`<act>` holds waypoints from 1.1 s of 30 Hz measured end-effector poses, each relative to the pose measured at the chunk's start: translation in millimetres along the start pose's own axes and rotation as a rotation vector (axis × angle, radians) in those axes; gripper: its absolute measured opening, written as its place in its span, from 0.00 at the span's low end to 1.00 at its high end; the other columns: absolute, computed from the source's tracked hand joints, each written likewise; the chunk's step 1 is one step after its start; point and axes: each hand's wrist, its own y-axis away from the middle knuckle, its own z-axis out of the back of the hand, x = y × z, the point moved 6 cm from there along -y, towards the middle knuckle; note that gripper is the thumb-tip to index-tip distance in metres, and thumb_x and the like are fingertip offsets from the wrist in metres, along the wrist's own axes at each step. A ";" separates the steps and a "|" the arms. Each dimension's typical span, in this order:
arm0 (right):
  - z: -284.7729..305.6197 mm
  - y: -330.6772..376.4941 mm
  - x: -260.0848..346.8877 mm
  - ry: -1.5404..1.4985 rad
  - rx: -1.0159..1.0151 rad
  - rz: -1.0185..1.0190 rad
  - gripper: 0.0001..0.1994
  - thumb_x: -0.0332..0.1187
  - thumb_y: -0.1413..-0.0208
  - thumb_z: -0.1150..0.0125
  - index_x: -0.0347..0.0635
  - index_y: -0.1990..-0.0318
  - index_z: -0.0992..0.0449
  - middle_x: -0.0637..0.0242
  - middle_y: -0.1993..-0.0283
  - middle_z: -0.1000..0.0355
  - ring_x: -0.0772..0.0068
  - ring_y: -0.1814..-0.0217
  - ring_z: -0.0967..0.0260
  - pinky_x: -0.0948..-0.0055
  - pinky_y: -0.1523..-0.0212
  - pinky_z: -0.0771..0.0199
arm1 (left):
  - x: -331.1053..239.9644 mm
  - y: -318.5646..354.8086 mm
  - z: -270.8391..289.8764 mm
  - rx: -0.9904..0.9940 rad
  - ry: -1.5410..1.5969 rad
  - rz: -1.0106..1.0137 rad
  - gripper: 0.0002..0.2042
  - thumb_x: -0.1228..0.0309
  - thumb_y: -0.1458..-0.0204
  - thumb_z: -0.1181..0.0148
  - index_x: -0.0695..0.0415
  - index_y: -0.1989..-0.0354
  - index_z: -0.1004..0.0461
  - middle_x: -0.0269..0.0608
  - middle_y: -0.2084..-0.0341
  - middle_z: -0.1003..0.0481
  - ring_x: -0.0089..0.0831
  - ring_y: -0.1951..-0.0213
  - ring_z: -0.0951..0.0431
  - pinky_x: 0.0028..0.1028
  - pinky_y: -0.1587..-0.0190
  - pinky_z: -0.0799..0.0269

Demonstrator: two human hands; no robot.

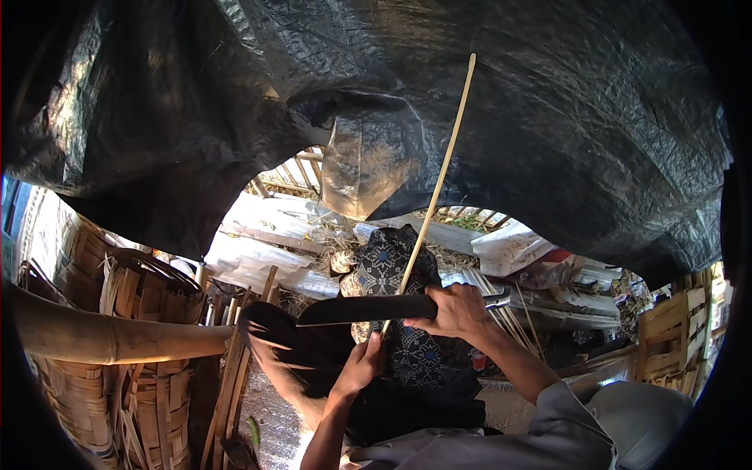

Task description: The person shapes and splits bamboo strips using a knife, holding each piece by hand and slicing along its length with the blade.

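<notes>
In my right hand [457, 310] is a large knife with a broad dark blade [352, 310]. The blade points left, and the end of its handle shows past the hand. A long, thin, pale bamboo strip [439, 184] slants up and away to the right. Its lower end is pinched in my left hand [365, 360], just below the blade. The blade crosses in front of the strip close above that hand; whether the edge cuts into it I cannot tell. A dark cloth with a blue and white pattern [415, 352] lies over my lap under both hands.
Black plastic sheeting [564, 117] hangs across the far side. At left, a thick bamboo pole [133, 338] reaches in beside woven bamboo baskets [74, 399]. Thin pale strips [526, 317] lie to the right of my right hand. A slatted wooden crate [672, 333] stands far right.
</notes>
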 end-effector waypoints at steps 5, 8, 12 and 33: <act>-2.5 -0.5 -2.2 0.038 -0.070 -0.054 0.34 0.70 0.68 0.43 0.42 0.71 0.23 0.57 0.85 0.31 0.56 0.82 0.29 0.62 0.78 0.28 | -11.3 7.3 -12.6 0.008 0.007 0.029 0.25 0.44 0.43 0.65 0.50 0.84 0.46 0.24 0.90 0.52 0.16 0.88 0.51 0.21 0.85 0.56; 2.8 0.0 0.8 0.092 -0.088 -0.072 0.34 0.70 0.68 0.43 0.43 0.71 0.23 0.57 0.85 0.31 0.56 0.82 0.29 0.62 0.78 0.28 | -12.0 12.1 -19.7 0.043 0.034 0.021 0.25 0.43 0.44 0.66 0.50 0.84 0.47 0.24 0.91 0.51 0.17 0.89 0.52 0.21 0.85 0.56; 1.0 0.4 2.0 0.075 -0.062 -0.087 0.35 0.68 0.67 0.42 0.41 0.69 0.22 0.53 0.82 0.30 0.54 0.76 0.28 0.61 0.73 0.27 | -12.2 13.9 -12.8 -0.067 -0.145 -0.055 0.26 0.43 0.43 0.67 0.51 0.85 0.47 0.25 0.91 0.51 0.17 0.88 0.51 0.22 0.85 0.55; -0.7 23.8 -10.6 -0.095 0.053 -0.255 0.36 0.68 0.54 0.55 0.38 0.64 0.24 0.47 0.68 0.27 0.46 0.61 0.29 0.58 0.60 0.28 | -46.8 -15.9 -13.4 0.207 0.120 -0.053 0.27 0.52 0.39 0.73 0.64 0.64 0.33 0.40 0.76 0.30 0.26 0.79 0.32 0.23 0.73 0.34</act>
